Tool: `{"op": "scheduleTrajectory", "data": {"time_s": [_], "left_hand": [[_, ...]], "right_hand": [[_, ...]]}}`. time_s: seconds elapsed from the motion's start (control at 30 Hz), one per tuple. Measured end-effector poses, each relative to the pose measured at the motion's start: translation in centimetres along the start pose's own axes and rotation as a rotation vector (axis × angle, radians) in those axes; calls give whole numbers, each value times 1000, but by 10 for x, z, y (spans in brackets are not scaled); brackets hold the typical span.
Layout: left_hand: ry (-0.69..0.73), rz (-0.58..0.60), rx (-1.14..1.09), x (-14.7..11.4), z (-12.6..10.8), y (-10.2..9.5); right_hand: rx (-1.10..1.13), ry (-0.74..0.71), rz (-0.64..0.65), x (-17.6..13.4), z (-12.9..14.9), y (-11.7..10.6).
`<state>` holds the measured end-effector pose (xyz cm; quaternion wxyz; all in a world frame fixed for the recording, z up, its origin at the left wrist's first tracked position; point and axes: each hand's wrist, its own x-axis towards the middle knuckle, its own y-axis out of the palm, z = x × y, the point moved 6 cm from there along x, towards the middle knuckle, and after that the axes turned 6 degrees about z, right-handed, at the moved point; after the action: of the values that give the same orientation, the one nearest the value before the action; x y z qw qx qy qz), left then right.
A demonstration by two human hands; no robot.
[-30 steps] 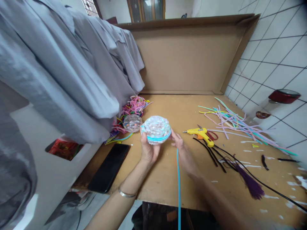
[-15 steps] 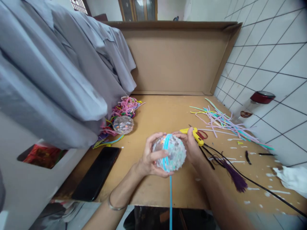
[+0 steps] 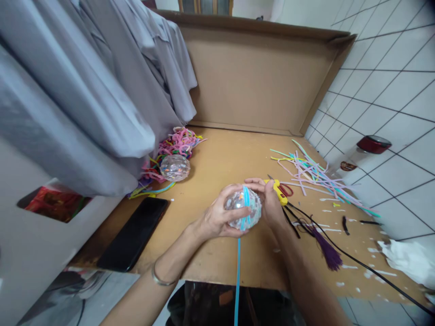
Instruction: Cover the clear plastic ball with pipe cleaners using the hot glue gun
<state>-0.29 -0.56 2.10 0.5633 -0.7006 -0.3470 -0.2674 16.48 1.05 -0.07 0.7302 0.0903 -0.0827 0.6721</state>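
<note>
A clear, faceted ball (image 3: 234, 202) with light-blue strips (image 3: 247, 201) around its middle is between my hands, above the table's front part. My left hand (image 3: 226, 217) grips it from the left, one finger lying across the front over the blue band. My right hand (image 3: 271, 203) curls round the ball's right and far side, its fingertips near the top; its grip is partly hidden. A long light-blue strip (image 3: 238, 276) hangs from below the ball past the table edge. Just beyond my right hand lies a yellow glue gun (image 3: 281, 195) with a black cord.
A second clear ball (image 3: 175, 168) rests by a heap of pink pipe cleaners (image 3: 180, 141). A black phone (image 3: 134, 233) lies at left. To the right are red-handled scissors (image 3: 287, 190), pastel strips (image 3: 306, 170), a purple tassel (image 3: 326, 249), a jar (image 3: 353, 158) and white tissue (image 3: 404, 258).
The ball has turned, so more of its clear side faces me and the blue band is farther right. Both hands stay around it. The view has shifted slightly.
</note>
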Motion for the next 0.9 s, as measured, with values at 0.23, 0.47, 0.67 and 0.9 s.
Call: {"op": "scheduleTrajectory", "data": {"time_s": [0.23, 0.47, 0.67, 0.9], "left_hand": [[-126, 52, -22, -10, 15, 11], [-213, 38, -37, -12, 26, 11], [-312, -20, -54, -14, 34, 11], [-431, -74, -68, -13, 38, 5]], "right_hand": [[-223, -167, -18, -4, 20, 1], [-230, -224, 28, -11, 24, 12], [-301, -222, 59, -14, 24, 19], [-642, -444, -59, -22, 37, 23]]}}
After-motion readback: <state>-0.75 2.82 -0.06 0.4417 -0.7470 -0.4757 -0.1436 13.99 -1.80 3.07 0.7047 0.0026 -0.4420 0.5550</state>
